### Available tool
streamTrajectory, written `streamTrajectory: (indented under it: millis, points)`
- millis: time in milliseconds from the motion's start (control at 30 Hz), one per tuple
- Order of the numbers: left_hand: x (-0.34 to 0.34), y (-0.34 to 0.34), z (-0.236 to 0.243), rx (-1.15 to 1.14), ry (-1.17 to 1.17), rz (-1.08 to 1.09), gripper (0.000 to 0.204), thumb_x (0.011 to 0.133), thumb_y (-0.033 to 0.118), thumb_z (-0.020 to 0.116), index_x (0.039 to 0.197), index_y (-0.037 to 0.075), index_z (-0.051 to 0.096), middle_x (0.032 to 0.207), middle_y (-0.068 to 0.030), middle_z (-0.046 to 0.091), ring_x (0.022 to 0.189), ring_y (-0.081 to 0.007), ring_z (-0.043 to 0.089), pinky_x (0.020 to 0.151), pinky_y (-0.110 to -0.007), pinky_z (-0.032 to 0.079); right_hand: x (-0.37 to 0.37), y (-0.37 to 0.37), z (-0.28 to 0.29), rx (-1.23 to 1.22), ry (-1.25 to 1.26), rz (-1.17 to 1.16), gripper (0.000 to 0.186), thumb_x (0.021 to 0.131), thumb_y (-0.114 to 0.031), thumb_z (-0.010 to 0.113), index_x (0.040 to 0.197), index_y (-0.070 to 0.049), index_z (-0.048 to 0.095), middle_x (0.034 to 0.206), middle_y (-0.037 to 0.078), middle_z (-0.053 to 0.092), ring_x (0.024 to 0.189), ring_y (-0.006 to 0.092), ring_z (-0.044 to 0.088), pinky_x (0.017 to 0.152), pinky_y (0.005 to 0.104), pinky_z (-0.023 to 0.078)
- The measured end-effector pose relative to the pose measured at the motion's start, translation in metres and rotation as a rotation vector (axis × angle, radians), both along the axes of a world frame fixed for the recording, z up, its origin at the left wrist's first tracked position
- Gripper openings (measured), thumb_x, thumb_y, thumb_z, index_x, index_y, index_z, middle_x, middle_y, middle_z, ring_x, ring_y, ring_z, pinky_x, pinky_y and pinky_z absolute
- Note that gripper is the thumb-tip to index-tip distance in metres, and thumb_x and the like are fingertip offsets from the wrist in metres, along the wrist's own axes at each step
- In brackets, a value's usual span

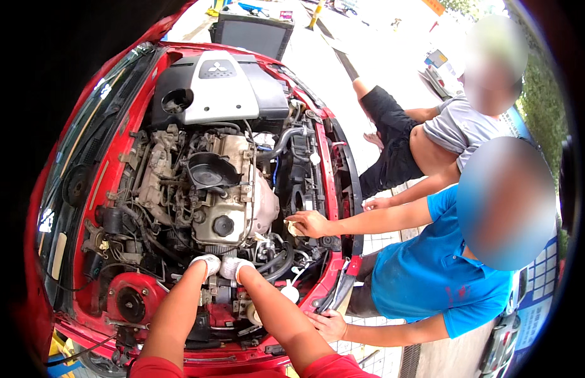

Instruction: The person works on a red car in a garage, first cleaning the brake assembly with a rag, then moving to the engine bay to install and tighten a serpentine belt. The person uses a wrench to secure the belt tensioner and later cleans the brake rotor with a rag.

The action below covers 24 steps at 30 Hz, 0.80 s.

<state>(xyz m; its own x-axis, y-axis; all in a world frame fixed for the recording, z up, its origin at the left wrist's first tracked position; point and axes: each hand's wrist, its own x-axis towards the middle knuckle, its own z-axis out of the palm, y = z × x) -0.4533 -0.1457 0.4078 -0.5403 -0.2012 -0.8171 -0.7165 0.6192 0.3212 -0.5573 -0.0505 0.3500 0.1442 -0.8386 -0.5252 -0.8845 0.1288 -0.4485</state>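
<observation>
Red sleeves [335, 366] and forearms [277, 305] lie nearest, covering parts of the bay at six o'clock. Taking the engine [239, 211] as the clock's centre, it sits in the middle of the red car [94, 312], and both hands are at its six o'clock end. Left hand [209, 263] and right hand [232, 268], in white gloves, are close together; their fingers are mostly hidden among the parts, so I cannot tell how far open they are or what they grip.

Crowding the right hand at half past four are thick black hoses [281, 266], with a white cap [290, 292] near five. A co-worker in a blue shirt [425, 268] leans in from half past three — one hand [310, 223] over the bay with something pale, the other [329, 324] on the car's front edge. Another person in a grey shirt [459, 126] is at half past two. A silver-and-black cover [224, 94] lies at twelve; a black bowl-shaped part [212, 170] sits on the engine.
</observation>
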Motion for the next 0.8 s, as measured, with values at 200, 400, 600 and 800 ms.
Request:
streamTrajectory:
  millis: [200, 400, 600, 800]
  points:
    - [0.008, 0.0, -0.001, -0.042, 0.133, -0.013, 0.033, 0.085, 0.013, 0.055, 0.109, 0.002, 0.075, 0.117, -0.0209, 0.071, 0.104, -0.0347, 0.072, 0.088, -0.046, 0.057, -0.004, -0.005, 0.003, 0.202, 0.057, -0.078, 0.037, 0.095, -0.025, 0.049, 0.112, -0.008, 0.077, 0.119, 0.02, 0.072, 0.11, 0.0314, 0.071, 0.094, 0.0426, 0.055]
    - [0.007, -0.007, 0.011, 0.001, -0.067, -0.059, 0.034, 0.087, 0.015, 0.052, 0.109, 0.002, 0.075, 0.11, -0.0215, 0.073, 0.097, -0.0344, 0.074, 0.085, -0.045, 0.058, 0.008, -0.014, 0.056, 0.227, 0.005, -0.065, 0.042, 0.093, -0.034, 0.054, 0.122, -0.011, 0.074, 0.129, 0.014, 0.07, 0.117, 0.0288, 0.068, 0.099, 0.0416, 0.053]
    - [0.002, -0.001, 0.009, -0.042, 0.146, -0.29, 0.041, 0.094, 0.023, 0.047, 0.114, -0.002, 0.073, 0.115, -0.0197, 0.073, 0.1, -0.0302, 0.074, 0.077, -0.045, 0.058, -0.009, 0.001, -0.033, 0.208, 0.045, -0.066, 0.039, 0.095, -0.029, 0.05, 0.114, -0.008, 0.076, 0.12, 0.018, 0.072, 0.11, 0.0319, 0.071, 0.096, 0.0427, 0.055]
    - [0.006, -0.013, -0.013, 0.051, -0.016, -0.005, 0.042, 0.09, 0.031, 0.059, 0.108, -0.003, 0.074, 0.102, -0.018, 0.076, 0.084, -0.0319, 0.074, 0.07, -0.048, 0.059, 0.001, -0.015, 0.014, 0.2, -0.057, -0.156, 0.04, 0.09, -0.032, 0.056, 0.117, -0.008, 0.075, 0.126, 0.017, 0.07, 0.115, 0.0298, 0.069, 0.097, 0.0415, 0.054]
